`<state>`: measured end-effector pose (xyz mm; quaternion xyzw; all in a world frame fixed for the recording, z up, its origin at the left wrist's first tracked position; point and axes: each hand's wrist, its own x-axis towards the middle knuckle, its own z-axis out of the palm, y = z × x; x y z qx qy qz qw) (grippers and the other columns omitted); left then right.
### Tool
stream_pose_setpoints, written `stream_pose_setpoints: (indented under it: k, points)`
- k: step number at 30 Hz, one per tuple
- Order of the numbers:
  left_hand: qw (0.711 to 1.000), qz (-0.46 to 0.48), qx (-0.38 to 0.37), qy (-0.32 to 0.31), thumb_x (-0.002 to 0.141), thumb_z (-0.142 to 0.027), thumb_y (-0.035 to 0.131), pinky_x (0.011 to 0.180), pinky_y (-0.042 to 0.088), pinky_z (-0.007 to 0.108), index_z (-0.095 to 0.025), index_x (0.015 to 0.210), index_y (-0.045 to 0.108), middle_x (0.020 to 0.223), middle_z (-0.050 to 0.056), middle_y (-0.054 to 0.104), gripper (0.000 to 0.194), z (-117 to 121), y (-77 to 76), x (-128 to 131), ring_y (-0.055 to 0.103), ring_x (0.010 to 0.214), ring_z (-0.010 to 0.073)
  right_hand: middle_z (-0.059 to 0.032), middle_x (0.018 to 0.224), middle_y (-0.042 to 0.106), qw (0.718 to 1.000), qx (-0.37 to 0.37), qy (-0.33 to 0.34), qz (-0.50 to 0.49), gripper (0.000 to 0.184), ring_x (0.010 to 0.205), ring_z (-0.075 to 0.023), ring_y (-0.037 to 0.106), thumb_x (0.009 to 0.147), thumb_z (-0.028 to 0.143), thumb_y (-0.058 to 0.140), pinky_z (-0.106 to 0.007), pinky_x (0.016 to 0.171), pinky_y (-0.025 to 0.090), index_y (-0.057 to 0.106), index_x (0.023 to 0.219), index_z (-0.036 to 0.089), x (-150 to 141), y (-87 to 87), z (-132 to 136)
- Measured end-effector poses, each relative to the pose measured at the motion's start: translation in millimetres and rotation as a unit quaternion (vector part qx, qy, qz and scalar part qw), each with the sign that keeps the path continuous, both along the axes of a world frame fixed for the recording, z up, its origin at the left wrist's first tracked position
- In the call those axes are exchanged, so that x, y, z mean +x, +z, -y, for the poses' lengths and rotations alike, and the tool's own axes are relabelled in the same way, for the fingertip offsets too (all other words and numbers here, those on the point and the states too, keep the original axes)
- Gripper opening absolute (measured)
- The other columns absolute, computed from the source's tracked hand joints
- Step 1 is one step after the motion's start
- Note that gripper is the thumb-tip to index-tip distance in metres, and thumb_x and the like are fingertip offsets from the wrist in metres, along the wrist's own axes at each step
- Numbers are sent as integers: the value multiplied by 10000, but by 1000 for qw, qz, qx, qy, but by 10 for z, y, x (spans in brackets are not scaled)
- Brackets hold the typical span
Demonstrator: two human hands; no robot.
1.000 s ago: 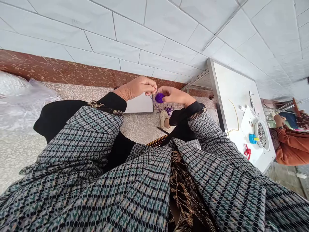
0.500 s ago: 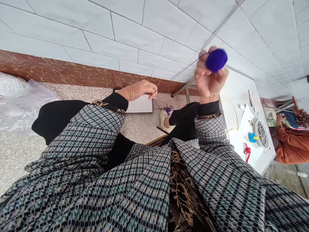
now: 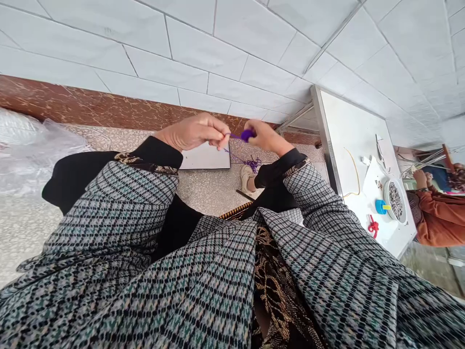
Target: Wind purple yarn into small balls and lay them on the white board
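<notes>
Between finger and thumb, my left hand [image 3: 199, 132] pinches a strand of purple yarn. A short length of that strand [image 3: 236, 137] runs taut across to a small ball of purple yarn [image 3: 247, 134]. My right hand [image 3: 264, 136], a little blurred, is closed round the ball, which is partly hidden by the fingers. From below my left hand, the loose strand trails down to a tangled heap of purple yarn [image 3: 253, 164] on the floor, beside my shoe [image 3: 247, 178].
A white tabletop [image 3: 348, 145] on the right bears a white bowl of small pieces [image 3: 395, 201], a blue ring-shaped item [image 3: 380, 207] and a red cord knot [image 3: 372, 226]. A person in orange [image 3: 436, 218] sits beyond. Plastic bags [image 3: 25, 155] lie at left; a white board [image 3: 207, 157] lies below my hands.
My right hand has come down and left with the yarn ball, from high up near the table to close beside my left hand. My left hand has shifted slightly left.
</notes>
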<state>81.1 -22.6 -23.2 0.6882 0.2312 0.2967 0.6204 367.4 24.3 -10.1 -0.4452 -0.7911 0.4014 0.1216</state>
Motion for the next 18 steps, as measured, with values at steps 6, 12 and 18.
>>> stream_pose_setpoints:
  k: [6, 12, 18]
  points:
    - [978, 58, -56, 193, 990, -476, 738, 835, 509, 366, -221, 794, 579, 662, -4, 411, 359, -100, -106, -162, 396, 706, 141, -18, 1019, 713, 964, -198, 112, -137, 581, 930, -144, 669, 870, 502, 1055, -260, 809, 625, 596, 1091, 224, 142, 122, 332]
    - [996, -31, -55, 65, 931, -299, 709, 714, 463, 329, -197, 722, 667, 717, 52, 608, 237, -77, -180, 154, 488, 652, 144, -37, 1146, 676, 910, -116, -104, -385, 641, 859, -133, 615, 875, 611, 968, -291, 846, 640, 571, 1216, 241, -153, 213, 168]
    - [997, -70, -12, -12, 916, -206, 643, 704, 440, 304, -194, 737, 686, 706, 42, 619, 185, -73, -143, 254, 490, 646, 147, -1, 1061, 607, 983, 5, -147, -111, 282, 902, -135, 587, 971, 147, 751, -243, 793, 516, 514, 1101, 224, -489, 9, 25]
